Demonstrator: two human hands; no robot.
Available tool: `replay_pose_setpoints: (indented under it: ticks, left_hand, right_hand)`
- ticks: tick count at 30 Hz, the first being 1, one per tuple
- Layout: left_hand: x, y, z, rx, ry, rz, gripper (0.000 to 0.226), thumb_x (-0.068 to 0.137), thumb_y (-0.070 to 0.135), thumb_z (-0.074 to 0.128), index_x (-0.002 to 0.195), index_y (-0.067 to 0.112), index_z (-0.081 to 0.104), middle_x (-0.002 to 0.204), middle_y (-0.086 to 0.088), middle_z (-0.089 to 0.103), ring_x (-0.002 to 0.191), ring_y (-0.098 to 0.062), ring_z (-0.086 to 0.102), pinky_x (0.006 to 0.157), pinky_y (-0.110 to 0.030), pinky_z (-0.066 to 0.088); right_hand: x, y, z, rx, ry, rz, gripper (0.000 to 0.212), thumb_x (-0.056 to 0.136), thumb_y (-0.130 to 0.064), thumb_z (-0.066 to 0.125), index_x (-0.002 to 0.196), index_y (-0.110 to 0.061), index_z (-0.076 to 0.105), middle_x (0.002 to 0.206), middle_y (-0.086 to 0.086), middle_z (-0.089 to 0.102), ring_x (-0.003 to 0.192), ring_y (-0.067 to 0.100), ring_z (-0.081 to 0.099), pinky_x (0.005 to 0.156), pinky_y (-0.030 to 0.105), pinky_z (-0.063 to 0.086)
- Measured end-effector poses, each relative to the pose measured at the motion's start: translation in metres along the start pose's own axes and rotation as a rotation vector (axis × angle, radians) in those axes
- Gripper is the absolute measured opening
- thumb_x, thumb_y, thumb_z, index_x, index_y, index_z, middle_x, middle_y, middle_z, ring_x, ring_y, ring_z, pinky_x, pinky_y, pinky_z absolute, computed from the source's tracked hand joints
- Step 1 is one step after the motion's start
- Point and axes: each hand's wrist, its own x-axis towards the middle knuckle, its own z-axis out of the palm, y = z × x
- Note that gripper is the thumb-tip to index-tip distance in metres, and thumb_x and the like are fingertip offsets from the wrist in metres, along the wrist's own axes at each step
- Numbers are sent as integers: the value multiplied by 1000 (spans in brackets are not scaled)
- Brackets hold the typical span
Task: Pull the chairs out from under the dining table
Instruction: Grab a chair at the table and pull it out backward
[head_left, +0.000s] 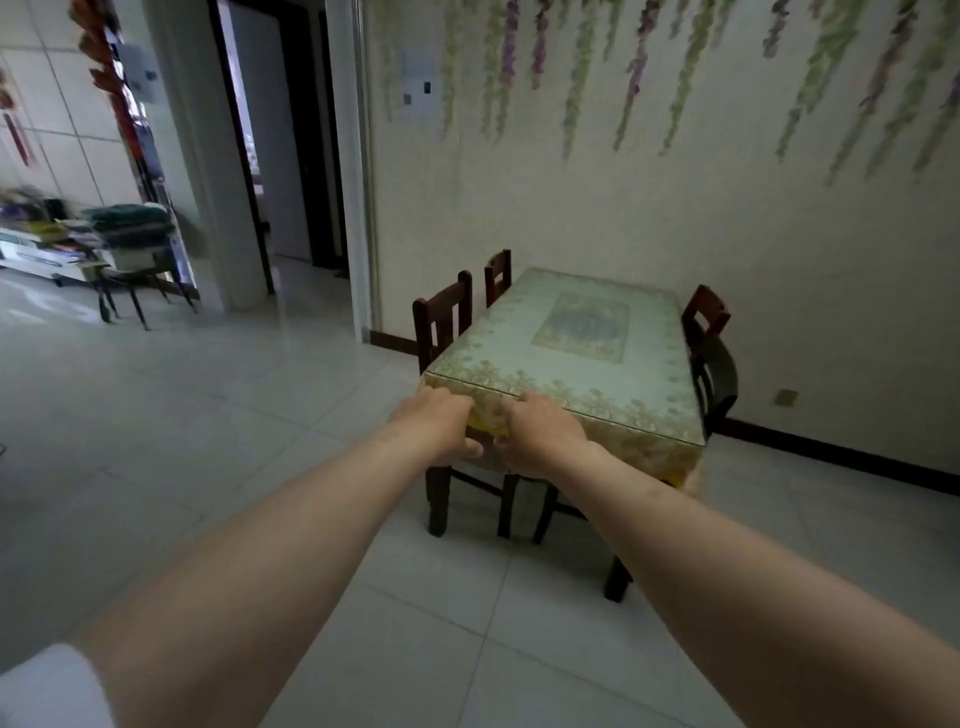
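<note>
The dining table (623, 384), under a green and gold cloth, stands against the wall. My left hand (441, 427) and my right hand (540, 435) sit side by side at its near end. Their fingers curl over the hanging cloth and their thumbs are underneath. They close on the top of the near chair (508, 506), which is tucked under; only its dark legs show below the cloth. Two dark wooden chairs (441, 317) (497, 275) are pushed in on the left side. On the right side is a dark chair (714, 374), with another chair (705, 306) behind it.
Pale tiled floor (234, 415) spreads left of and in front of the table. A white door frame (358, 208) and a dark doorway lie behind the left chairs. A low stool (130, 291) and a cluttered shelf stand far left. The wall runs close along the table's right.
</note>
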Motion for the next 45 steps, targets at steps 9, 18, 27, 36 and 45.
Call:
replay_pose_setpoints:
  ticks: [9, 18, 27, 36, 45]
  left_hand:
    - [88, -84, -1, 5, -13, -40, 54, 81, 52, 66, 128, 26, 55, 116, -2, 60, 105, -23, 54, 84, -39, 51]
    - [188, -174, 3, 16, -50, -78, 54, 83, 47, 67, 129, 23, 54, 123, -4, 59, 111, -25, 55, 88, -42, 51]
    - [298, -245, 29, -43, -78, -146, 59, 85, 48, 65, 136, 25, 49, 128, -4, 57, 114, -25, 54, 89, -40, 50]
    - [434, -310, 10, -7, -81, -176, 60, 88, 47, 63, 140, 24, 45, 132, -6, 54, 118, -27, 52, 91, -40, 49]
    - [536, -405, 15, -37, -116, -182, 59, 88, 43, 63, 141, 23, 45, 133, -7, 54, 117, -27, 53, 92, -40, 49]
  right_hand:
    - [117, -28, 19, -39, -16, 11, 47, 90, -33, 56, 135, -21, 50, 122, 9, 51, 113, 30, 51, 85, 39, 45]
    - [244, -62, 37, -12, -38, 11, 48, 89, -26, 57, 137, -23, 48, 126, 7, 52, 115, 28, 52, 87, 39, 48]
    - [382, -67, 80, -23, -84, -34, 47, 90, -28, 57, 135, -23, 48, 122, 8, 53, 111, 29, 53, 79, 37, 46]
    - [541, -61, 93, -35, -84, -82, 49, 92, -27, 54, 139, -22, 44, 128, 10, 49, 116, 31, 49, 73, 38, 41]
    - [681, -85, 108, -45, -164, -104, 47, 94, -23, 51, 140, -19, 43, 135, 11, 46, 120, 31, 48, 86, 41, 49]
